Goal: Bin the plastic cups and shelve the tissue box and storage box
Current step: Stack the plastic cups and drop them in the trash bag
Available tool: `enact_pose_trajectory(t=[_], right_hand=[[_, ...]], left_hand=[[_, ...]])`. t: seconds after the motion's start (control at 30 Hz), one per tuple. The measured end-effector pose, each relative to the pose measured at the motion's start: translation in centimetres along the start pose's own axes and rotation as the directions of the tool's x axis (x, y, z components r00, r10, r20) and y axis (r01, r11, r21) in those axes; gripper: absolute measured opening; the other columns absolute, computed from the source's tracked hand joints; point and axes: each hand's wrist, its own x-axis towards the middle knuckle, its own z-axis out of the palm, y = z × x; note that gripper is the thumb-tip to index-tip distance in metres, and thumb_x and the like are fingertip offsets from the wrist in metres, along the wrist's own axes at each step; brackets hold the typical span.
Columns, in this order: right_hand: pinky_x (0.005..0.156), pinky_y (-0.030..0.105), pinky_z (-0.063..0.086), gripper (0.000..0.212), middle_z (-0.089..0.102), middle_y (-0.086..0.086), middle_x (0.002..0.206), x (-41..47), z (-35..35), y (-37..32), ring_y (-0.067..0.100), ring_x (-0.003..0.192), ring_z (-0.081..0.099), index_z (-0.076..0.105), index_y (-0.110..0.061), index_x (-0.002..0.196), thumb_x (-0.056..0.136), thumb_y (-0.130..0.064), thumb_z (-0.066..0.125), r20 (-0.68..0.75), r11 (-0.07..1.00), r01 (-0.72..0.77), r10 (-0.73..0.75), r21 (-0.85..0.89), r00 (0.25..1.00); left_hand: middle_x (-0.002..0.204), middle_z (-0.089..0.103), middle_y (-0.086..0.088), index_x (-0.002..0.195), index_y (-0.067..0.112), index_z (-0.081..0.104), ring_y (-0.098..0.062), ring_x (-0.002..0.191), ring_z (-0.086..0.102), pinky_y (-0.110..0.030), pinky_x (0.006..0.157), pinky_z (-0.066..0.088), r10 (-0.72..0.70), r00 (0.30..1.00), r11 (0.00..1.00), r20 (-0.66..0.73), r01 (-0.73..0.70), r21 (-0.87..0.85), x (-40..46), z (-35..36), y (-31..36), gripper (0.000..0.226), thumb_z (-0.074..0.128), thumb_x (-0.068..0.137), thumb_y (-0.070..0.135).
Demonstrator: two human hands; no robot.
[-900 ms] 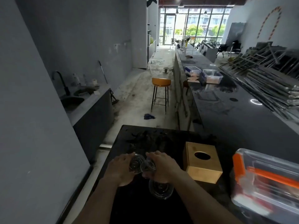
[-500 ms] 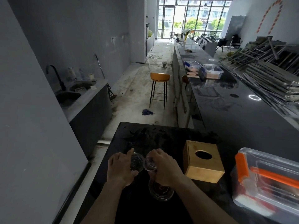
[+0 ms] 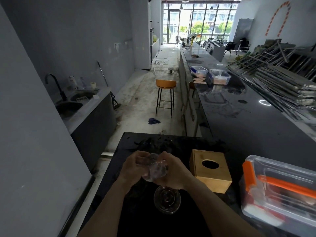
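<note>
the two clear plastic cups (image 3: 154, 169) that were side by side half a second ago, one in each hand, now overlap above the near end of the black counter (image 3: 119, 161). the left hand (image 3: 132, 170) is closed on one cup and the right hand (image 3: 177, 174) on the other. my read is that they are being nested into a stack before binning, though whether one is inside the other is hard to tell. their long axes lie tilted toward each other, mouths roughly meeting. a third cup (image 3: 167, 200) stands upright just nearer, mouth up. the wooden tissue box (image 3: 211, 170) sits to the right, opening upward, and the clear storage box (image 3: 280, 190) with orange clips lies further right, long side running near to far.
</note>
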Motion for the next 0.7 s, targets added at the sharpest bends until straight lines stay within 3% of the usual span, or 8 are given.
enact_pose_trajectory(t=[0.13,0.27,0.37,0.4,0.47,0.57,0.63,0.7], right_hand=[[0.077,0.029,0.056,0.064,0.061,-0.005,0.109,-0.6,-1.2,0.8,0.015,0.096,0.062,0.055,-0.031,0.100,0.049,-0.058,0.085,-0.087,0.997,-0.037,0.042,0.061,0.995],[0.072,0.030,0.056,0.056,0.064,-0.005,0.101,-1.0,-2.6,1.2,0.013,0.091,0.065,0.054,-0.030,0.094,0.055,-0.048,0.090,-0.068,0.993,-0.046,0.053,0.104,0.996],[0.068,0.032,0.056,0.055,0.064,-0.005,0.097,-1.3,-3.3,1.6,0.016,0.087,0.065,0.049,-0.032,0.090,0.050,-0.055,0.080,-0.144,0.997,-0.021,0.032,0.080,0.989],[0.066,0.027,0.054,0.055,0.062,-0.005,0.097,-1.4,-3.5,1.8,0.016,0.086,0.064,0.048,-0.033,0.090,0.050,-0.056,0.077,-0.171,0.999,-0.011,0.019,0.047,0.985],[0.066,0.022,0.046,0.055,0.058,-0.006,0.101,-1.6,-4.0,2.0,0.015,0.087,0.059,0.047,-0.034,0.094,0.055,-0.049,0.083,-0.198,1.000,-0.015,0.010,-0.026,0.980],[0.071,0.024,0.047,0.057,0.055,-0.005,0.107,-2.0,-4.6,2.0,0.015,0.093,0.055,0.045,-0.034,0.100,0.065,-0.039,0.089,-0.219,0.995,-0.028,0.006,-0.099,0.976],[0.074,0.027,0.050,0.057,0.055,-0.004,0.109,-2.2,-4.7,2.0,0.016,0.095,0.056,0.043,-0.035,0.101,0.066,-0.039,0.088,-0.225,0.993,-0.034,0.007,-0.116,0.974],[0.075,0.029,0.052,0.058,0.056,-0.004,0.108,-2.3,-4.7,2.2,0.016,0.095,0.056,0.042,-0.036,0.100,0.065,-0.042,0.088,-0.227,0.991,-0.033,0.003,-0.128,0.974]], left_hand=[[0.108,0.077,-0.012,0.113,0.018,0.071,-0.027,0.094,0.077,-0.043,0.081,0.065,-0.050,0.997,0.978,0.064,0.062,-0.199,0.0,1.0,-0.3,0.027,0.076,0.088,0.008],[0.103,0.076,-0.014,0.107,0.015,0.073,-0.016,0.082,0.078,-0.033,0.072,0.064,-0.053,0.995,0.932,0.081,0.079,-0.353,0.2,2.4,0.5,0.027,0.069,0.087,-0.002],[0.108,0.076,-0.007,0.103,0.029,0.074,-0.022,0.099,0.074,-0.046,0.094,0.058,-0.061,0.998,0.939,0.024,0.065,-0.336,0.9,3.5,0.3,0.022,0.066,0.082,0.029],[0.116,0.073,-0.004,0.105,0.036,0.072,-0.023,0.109,0.070,-0.048,0.101,0.053,-0.048,0.999,0.962,0.007,0.048,-0.268,1.1,3.8,0.0,0.028,0.061,0.079,0.034],[0.136,0.062,-0.001,0.122,0.045,0.063,-0.025,0.130,0.055,-0.047,0.112,0.043,0.014,0.999,0.993,0.031,-0.017,0.116,1.5,4.4,-0.9,0.045,0.056,0.079,0.032],[0.164,0.033,-0.003,0.156,0.041,0.027,-0.028,0.154,0.020,-0.046,0.126,0.015,0.016,0.987,0.701,0.158,-0.124,0.702,1.7,6.1,-2.6,0.075,0.057,0.088,0.052],[0.165,0.030,-0.004,0.158,0.042,0.018,-0.028,0.154,0.017,-0.047,0.125,0.011,-0.012,0.987,0.616,0.163,-0.121,0.778,1.4,7.0,-2.6,0.084,0.057,0.087,0.062],[0.155,0.039,-0.002,0.154,0.042,0.024,-0.027,0.145,0.031,-0.045,0.120,0.022,0.004,0.995,0.653,0.099,-0.077,0.753,1.1,7.5,-2.2,0.086,0.068,0.082,0.058]])
